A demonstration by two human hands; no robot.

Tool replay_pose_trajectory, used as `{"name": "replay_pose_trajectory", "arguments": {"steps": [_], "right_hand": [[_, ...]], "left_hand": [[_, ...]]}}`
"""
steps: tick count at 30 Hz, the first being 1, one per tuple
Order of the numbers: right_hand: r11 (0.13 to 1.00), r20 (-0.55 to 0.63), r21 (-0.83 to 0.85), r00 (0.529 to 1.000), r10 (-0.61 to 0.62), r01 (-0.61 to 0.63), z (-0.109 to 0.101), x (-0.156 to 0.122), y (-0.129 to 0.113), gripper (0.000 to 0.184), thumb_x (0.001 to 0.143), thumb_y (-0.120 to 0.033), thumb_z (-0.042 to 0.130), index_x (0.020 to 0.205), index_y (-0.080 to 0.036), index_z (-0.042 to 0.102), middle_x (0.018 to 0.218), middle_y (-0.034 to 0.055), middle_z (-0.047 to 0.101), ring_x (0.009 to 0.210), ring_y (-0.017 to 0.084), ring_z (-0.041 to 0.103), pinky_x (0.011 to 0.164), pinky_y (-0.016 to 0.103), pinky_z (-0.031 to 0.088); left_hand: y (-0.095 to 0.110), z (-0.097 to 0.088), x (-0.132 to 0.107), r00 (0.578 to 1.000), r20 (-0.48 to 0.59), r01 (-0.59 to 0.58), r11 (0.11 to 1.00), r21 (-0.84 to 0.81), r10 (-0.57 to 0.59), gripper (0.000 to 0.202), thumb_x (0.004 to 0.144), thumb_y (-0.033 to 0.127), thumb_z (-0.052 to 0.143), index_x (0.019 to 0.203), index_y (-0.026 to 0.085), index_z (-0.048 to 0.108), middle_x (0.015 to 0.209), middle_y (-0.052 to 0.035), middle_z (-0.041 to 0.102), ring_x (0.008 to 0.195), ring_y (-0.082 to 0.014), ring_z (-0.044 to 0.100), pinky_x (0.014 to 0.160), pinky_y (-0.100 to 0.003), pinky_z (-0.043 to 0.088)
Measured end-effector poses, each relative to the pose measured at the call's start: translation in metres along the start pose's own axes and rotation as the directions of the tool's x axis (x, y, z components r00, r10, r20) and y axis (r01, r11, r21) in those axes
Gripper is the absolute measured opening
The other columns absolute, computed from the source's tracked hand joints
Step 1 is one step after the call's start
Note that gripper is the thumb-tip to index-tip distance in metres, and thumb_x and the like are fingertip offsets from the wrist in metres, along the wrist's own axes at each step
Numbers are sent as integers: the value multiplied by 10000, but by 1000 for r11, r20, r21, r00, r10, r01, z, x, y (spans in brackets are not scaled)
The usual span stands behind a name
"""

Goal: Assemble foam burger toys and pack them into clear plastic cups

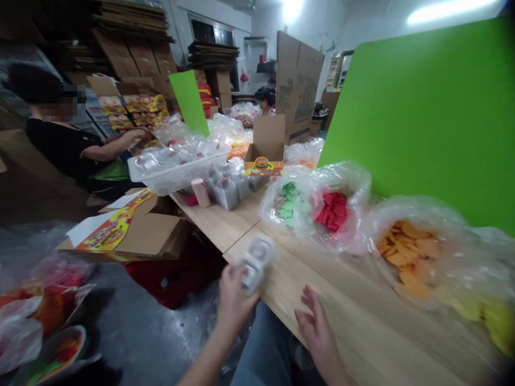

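Observation:
My left hand grips a small clear plastic container near the table's front edge; it has two rounded sections and is blurred by motion. What lies inside it is too smeared to name. Over the wooden tabletop, my right hand holds nothing, its fingers apart. Beyond the hands sit clear plastic bags: one with green pieces, one with red pieces and one with flat orange pieces. Yellow pieces show at the far right.
A white basket of clear packages, a pink cup and an open display box stand farther left. A tall green board rises behind the bags. Flattened printed cartons jut out at left, where another person sits.

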State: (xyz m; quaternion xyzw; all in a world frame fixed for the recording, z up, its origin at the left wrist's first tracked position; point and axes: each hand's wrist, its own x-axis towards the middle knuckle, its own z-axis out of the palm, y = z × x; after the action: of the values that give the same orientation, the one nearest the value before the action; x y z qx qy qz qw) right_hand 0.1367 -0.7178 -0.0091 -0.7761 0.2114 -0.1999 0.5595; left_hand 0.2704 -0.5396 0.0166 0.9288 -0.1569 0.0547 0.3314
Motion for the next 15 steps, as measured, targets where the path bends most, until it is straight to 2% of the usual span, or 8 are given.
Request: {"name": "replay_pose_trajectory", "arguments": {"steps": [2, 3, 4, 6, 8, 10, 13, 15], "right_hand": [[987, -97, 122, 988, 116, -104, -3, 12, -12, 588, 809, -426, 474, 1318, -162, 344, 1212, 122, 531, 1098, 222, 517, 850, 341, 474], [986, -154, 114, 978, 137, -120, -11, 16, -13, 610, 786, -427, 505, 1309, -154, 351, 1216, 121, 527, 1105, 228, 506, 885, 357, 446], [987, -224, 90, 963, 148, -131, -23, 19, -11, 625, 759, -424, 537, 1290, -140, 370, 1214, 128, 524, 1108, 238, 496, 914, 375, 418], [984, -302, 58, 937, 177, -168, -52, 18, -3, 623, 729, -410, 564, 1253, -114, 400, 1195, 144, 527, 1087, 249, 501, 925, 397, 395], [974, -310, 89, 923, 228, -211, -78, 10, 5, 614, 729, -409, 555, 1237, -98, 405, 1178, 157, 531, 1042, 248, 525, 895, 400, 412], [961, -284, 148, 921, 268, -235, -94, 2, 7, 637, 723, -428, 558, 1242, -96, 396, 1178, 163, 528, 1006, 243, 545, 863, 393, 434], [948, -259, 197, 919, 296, -250, -100, -11, 7, 683, 704, -482, 577, 1248, -111, 398, 1189, 155, 525, 1017, 240, 545, 858, 379, 446], [944, -251, 197, 918, 308, -263, -101, -23, 10, 651, 735, -523, 531, 1240, -130, 413, 1197, 137, 527, 1060, 234, 527, 887, 365, 438]], "left_hand": [[41, 29, -48, 977, 169, -104, 985, -136, 127, 637, 536, 256, 708, 1135, 264, 491, 1319, -145, 303, 1214, -341, 336, 995, -488, 325], [60, 40, -67, 941, 261, -163, 964, -210, 216, 679, 554, 246, 707, 1186, 271, 461, 1361, -138, 264, 1249, -337, 292, 1008, -490, 314], [77, 48, -81, 891, 336, -210, 932, -294, 307, 721, 552, 258, 720, 1216, 261, 439, 1399, -140, 209, 1277, -341, 248, 1009, -494, 318], [100, 56, -93, 771, 431, -290, 861, -418, 468, 605, 644, 277, 669, 1207, 246, 453, 1430, -135, 169, 1309, -319, 203, 1015, -489, 315], [110, 58, -87, 681, 456, -366, 806, -466, 573, 381, 741, 243, 577, 1118, 237, 523, 1417, -132, 219, 1307, -293, 228, 1019, -486, 303], [115, 55, -73, 641, 445, -438, 774, -457, 625, 260, 771, 214, 542, 1028, 239, 575, 1396, -122, 275, 1297, -288, 253, 1024, -501, 279], [116, 45, -56, 582, 453, -476, 735, -483, 675, 447, 728, 273, 617, 1162, 263, 511, 1408, -116, 271, 1304, -293, 238, 1026, -494, 279], [110, 39, -43, 579, 455, -465, 733, -497, 676, 651, 727, 325, 618, 1314, 266, 343, 1406, -120, 286, 1301, -260, 258, 1034, -447, 292]]}}
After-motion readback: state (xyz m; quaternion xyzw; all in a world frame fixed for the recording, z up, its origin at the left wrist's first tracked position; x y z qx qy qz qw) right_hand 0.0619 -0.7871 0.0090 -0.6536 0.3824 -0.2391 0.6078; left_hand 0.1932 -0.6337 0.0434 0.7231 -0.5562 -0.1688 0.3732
